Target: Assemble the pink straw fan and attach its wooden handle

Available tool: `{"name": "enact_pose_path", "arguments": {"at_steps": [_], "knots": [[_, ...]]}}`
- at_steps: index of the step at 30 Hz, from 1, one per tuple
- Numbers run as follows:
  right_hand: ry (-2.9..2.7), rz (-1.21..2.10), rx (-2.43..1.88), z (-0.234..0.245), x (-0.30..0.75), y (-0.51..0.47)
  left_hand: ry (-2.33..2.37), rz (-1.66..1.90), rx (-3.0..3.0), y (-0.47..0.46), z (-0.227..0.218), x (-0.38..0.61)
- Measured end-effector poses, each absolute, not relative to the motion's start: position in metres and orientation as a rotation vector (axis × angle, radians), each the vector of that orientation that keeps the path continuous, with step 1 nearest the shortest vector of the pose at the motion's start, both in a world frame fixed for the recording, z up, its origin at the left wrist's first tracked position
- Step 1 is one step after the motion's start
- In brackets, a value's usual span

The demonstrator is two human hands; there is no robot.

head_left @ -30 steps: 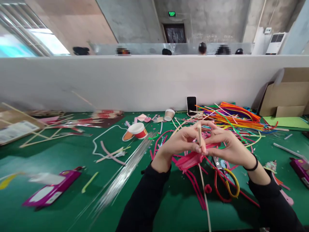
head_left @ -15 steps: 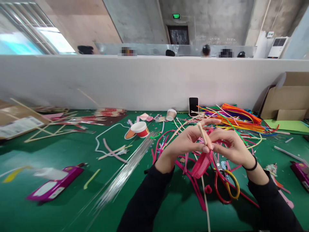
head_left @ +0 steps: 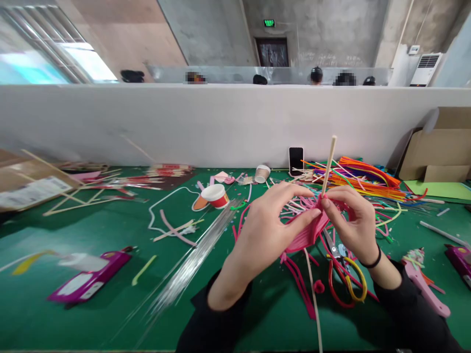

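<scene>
My left hand (head_left: pixel 267 228) is closed in a pinch on a pink piece (head_left: pixel 307 237) that looks made of pipe cleaners bent side by side. My right hand (head_left: pixel 353 218) pinches the lower end of a pale wooden stick (head_left: pixel 329 166), right where it meets the top of the pink piece. The stick stands almost upright above the fingertips. Scissors with one red and one yellow handle (head_left: pixel 356 279) lie beneath my right hand. Loose pink pipe cleaners (head_left: pixel 300 282) and a small pink coil (head_left: pixel 318 286) lie on the green table below.
A purple glue gun (head_left: pixel 91 279) lies at the left, near a bundle of thin clear rods (head_left: pixel 195 260). Behind my hands are a paper cup (head_left: pixel 216 196), a phone (head_left: pixel 296 161) and a heap of colored pipe cleaners (head_left: pixel 368 179). A white partition (head_left: pixel 221 122) closes the far side.
The wooden stick has gone from tilted toward me to nearly upright, with more of its length showing. My left hand has turned over the pink piece, which has risen slightly.
</scene>
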State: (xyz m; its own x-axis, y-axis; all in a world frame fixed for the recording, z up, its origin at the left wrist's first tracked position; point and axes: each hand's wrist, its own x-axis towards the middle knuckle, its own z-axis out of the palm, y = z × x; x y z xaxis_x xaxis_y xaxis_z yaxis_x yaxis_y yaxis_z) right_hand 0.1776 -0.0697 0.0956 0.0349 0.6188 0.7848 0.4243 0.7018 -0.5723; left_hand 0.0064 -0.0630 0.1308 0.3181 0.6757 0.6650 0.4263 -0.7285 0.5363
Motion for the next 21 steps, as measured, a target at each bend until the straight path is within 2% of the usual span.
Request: {"name": "enact_pose_path", "arguments": {"at_steps": [6,10,21], "knots": [[-1.597,-0.194,-0.885,0.091,0.170,-0.078,1.072,1.655,2.344,-0.076,0.122,0.027],[-1.637,-0.332,-0.887,0.087,0.169,-0.077,1.114,1.706,2.361,-0.074,0.118,0.031],[-1.860,-0.232,-0.861,0.102,0.192,-0.067,0.949,1.515,2.427,-0.049,0.117,0.022]]}}
